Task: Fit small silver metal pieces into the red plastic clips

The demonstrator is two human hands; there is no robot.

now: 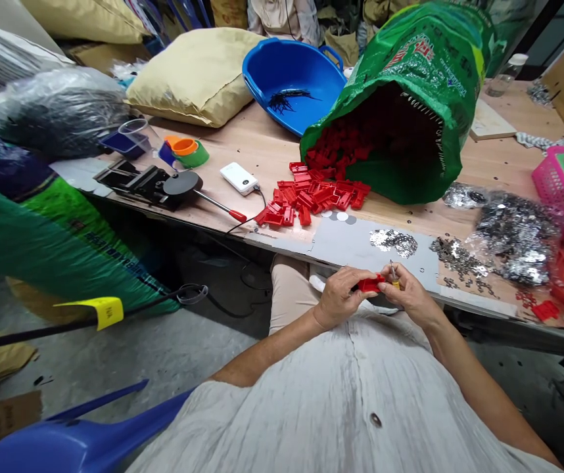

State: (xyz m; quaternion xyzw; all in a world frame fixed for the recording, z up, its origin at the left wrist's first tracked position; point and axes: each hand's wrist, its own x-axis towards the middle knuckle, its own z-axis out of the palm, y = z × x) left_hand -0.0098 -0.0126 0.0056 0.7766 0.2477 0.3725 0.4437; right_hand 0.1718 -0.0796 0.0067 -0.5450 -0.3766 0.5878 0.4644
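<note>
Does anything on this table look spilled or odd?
The green sack lies on its side, with red plastic parts strewn from its mouth onto the table. Small metal pieces also lie scattered beside a clear bag. Either could be deliberate.

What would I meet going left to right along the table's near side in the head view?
Black lever device, white power bank, pile of red plastic parts, shiny metal pieces, bagged metal pieces, pink basket.

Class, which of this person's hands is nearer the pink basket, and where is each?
Right. The right hand is to the left of the pink basket, nearer the person; the left hand is farther left.
</note>
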